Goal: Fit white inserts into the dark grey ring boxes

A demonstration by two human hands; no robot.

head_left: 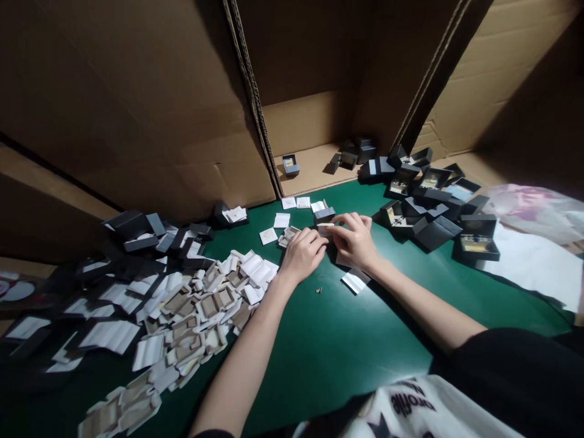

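Near the table's middle, a small dark jewelry-style box (324, 215) stands with its lid raised, a pale insert showing at its front. My left hand (303, 252) is closed at the box's left side, fingertips against it. From the right, my right hand (354, 240) pinches at the front of the same box with thumb and forefinger. Part of the box is hidden behind the fingers. A folded cardboard insert (288, 236) lies just beyond my left hand. Several flat white pieces, one of them a white square (268, 236), lie further left and back.
A heap of white and grey inserts (214, 298) spreads on the left of the green table (328, 353), among black boxes (132, 228). More open boxes (435, 201) crowd the right, near a plastic bag (533, 207). Tall cardboard walls (150, 115) stand behind.
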